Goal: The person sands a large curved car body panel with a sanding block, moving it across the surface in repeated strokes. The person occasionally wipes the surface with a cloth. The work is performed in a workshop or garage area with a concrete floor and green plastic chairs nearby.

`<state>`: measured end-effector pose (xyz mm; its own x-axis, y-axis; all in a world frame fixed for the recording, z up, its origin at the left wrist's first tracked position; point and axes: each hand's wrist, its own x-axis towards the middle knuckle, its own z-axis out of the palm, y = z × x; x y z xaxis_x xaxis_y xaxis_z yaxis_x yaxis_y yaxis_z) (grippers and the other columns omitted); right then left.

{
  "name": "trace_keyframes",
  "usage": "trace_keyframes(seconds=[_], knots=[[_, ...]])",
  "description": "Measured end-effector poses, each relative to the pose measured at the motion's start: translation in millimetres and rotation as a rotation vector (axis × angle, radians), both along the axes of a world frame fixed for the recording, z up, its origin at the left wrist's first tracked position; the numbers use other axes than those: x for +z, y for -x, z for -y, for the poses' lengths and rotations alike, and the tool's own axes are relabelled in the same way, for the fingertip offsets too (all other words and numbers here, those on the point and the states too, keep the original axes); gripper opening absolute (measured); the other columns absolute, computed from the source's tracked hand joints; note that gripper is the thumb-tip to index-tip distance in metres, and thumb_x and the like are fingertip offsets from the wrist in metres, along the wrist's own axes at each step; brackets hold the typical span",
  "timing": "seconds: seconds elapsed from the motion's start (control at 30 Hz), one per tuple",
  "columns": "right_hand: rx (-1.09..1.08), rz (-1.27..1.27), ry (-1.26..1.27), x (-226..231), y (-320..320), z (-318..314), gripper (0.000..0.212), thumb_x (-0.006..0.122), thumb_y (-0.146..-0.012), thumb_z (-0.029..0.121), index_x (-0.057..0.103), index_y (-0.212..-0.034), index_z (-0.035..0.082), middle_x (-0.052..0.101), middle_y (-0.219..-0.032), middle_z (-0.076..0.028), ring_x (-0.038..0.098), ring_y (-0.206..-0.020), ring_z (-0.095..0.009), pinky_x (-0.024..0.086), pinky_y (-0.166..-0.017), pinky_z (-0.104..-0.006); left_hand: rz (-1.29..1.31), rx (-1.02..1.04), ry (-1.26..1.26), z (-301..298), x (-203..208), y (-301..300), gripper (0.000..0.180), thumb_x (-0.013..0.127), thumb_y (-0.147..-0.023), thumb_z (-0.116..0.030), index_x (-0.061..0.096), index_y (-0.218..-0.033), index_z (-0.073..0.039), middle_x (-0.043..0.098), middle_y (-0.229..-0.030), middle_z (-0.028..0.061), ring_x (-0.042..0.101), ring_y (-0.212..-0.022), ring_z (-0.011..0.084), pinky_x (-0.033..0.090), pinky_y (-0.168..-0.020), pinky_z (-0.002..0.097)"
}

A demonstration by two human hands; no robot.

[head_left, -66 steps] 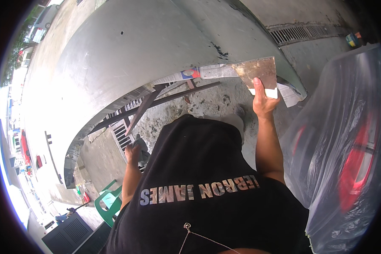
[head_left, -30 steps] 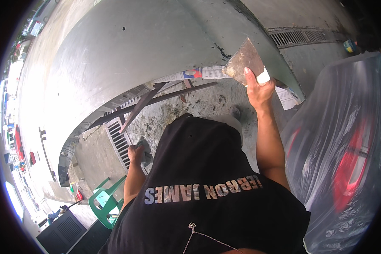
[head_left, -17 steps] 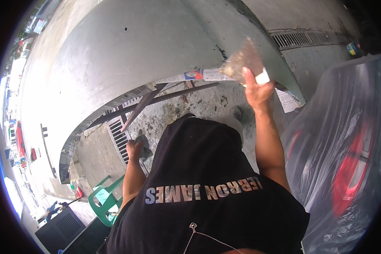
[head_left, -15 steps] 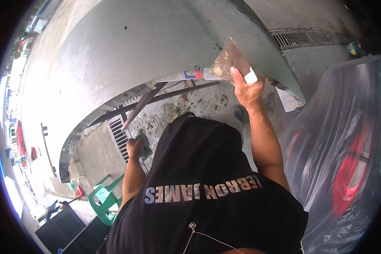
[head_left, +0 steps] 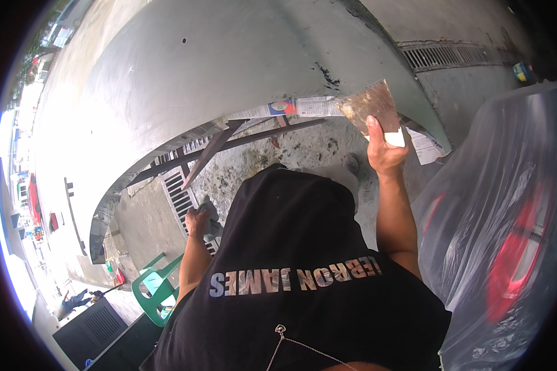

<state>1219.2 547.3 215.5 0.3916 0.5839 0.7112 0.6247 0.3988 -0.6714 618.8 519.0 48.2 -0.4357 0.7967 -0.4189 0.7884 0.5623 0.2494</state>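
My right hand (head_left: 387, 145) grips a wide scraper (head_left: 372, 105) by its white lower part, with the thumb on the stained, brownish blade. The scraper is over the near edge of a large grey curved body panel (head_left: 229, 62). Just beyond it, a patch of dark chipped marks (head_left: 328, 75) shows on the panel. Printed paper (head_left: 315, 107) lines the panel's near rim. Low at my left side, my left hand (head_left: 196, 221) is closed on a grey cloth (head_left: 210, 216), partly hidden by the hand and my shirt.
Dark stand bars (head_left: 213, 151) run under the panel. To the right, clear plastic sheeting (head_left: 476, 216) drapes over something with red lights. A green plastic chair (head_left: 151, 287) stands at lower left, and floor grates (head_left: 445, 57) lie at far right and below the panel.
My right hand has drawn the scraper back toward me and to the right, tilting it and uncovering the dark marks. My left hand still holds the cloth in nearly the same place.
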Motion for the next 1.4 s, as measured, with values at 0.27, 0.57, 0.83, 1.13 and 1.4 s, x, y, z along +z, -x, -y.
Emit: trace_keyframes(seconds=[0.27,0.57,0.83,1.13,1.4], knots=[[-0.008,0.108,0.027,-3.1,5.5,-13.5,0.013,0.072,-0.097,0.008,0.072,-0.092,-0.003,0.07,-0.075,-0.012,0.068,-0.061,-0.026,0.051,-0.057,-0.0355,-0.046,-0.08,0.011,-20.4,28.0,-26.1,0.061,0.072,-0.069,-0.038,0.071,-0.109,0.008,0.073,-0.107,0.0314,0.07,-0.108,0.0467,0.054,-0.094,0.0502],[-0.01,0.031,-0.024,4.4,8.5,-19.9,0.012,0.074,-0.095,0.007,0.073,-0.096,-0.005,0.075,-0.081,-0.013,0.071,-0.066,-0.024,0.054,-0.06,-0.0353,-0.004,-0.044,0.04,-13.6,21.3,-18.5,0.061,0.074,-0.068,-0.04,0.072,-0.109,0.006,0.074,-0.107,0.0298,0.071,-0.106,0.0446,0.055,-0.093,0.0499],[0.021,0.068,-0.051,2.3,6.5,-22.7,0.012,0.072,-0.097,0.008,0.07,-0.09,-0.001,0.067,-0.071,-0.009,0.065,-0.058,-0.021,0.049,-0.053,-0.033,-0.029,-0.068,0.004,-18.0,35.1,-33.1,0.06,0.076,-0.069,-0.043,0.072,-0.108,0.004,0.074,-0.109,0.0285,0.07,-0.111,0.0442,0.053,-0.094,0.0495],[0.107,-0.021,-0.038,-1.1,13.5,-26.7,0.01,0.071,-0.098,0.007,0.071,-0.091,-0.001,0.067,-0.07,-0.009,0.063,-0.057,-0.02,0.049,-0.054,-0.0322,-0.043,-0.068,0.04,-8.5,34.2,-35.1,0.064,0.075,-0.069,-0.04,0.072,-0.115,0.005,0.074,-0.109,0.0288,0.071,-0.11,0.0436,0.054,-0.094,0.0494],[0.172,-0.019,-0.053,-5.1,25.0,-37.2,0.009,0.071,-0.098,0.008,0.072,-0.092,0.001,0.068,-0.074,-0.008,0.066,-0.06,-0.019,0.051,-0.055,-0.0334,-0.078,-0.037,-0.038,13.3,24.1,-26.1,0.063,0.075,-0.07,-0.039,0.071,-0.117,0.004,0.074,-0.109,0.028,0.071,-0.11,0.0441,0.055,-0.095,0.0491]])
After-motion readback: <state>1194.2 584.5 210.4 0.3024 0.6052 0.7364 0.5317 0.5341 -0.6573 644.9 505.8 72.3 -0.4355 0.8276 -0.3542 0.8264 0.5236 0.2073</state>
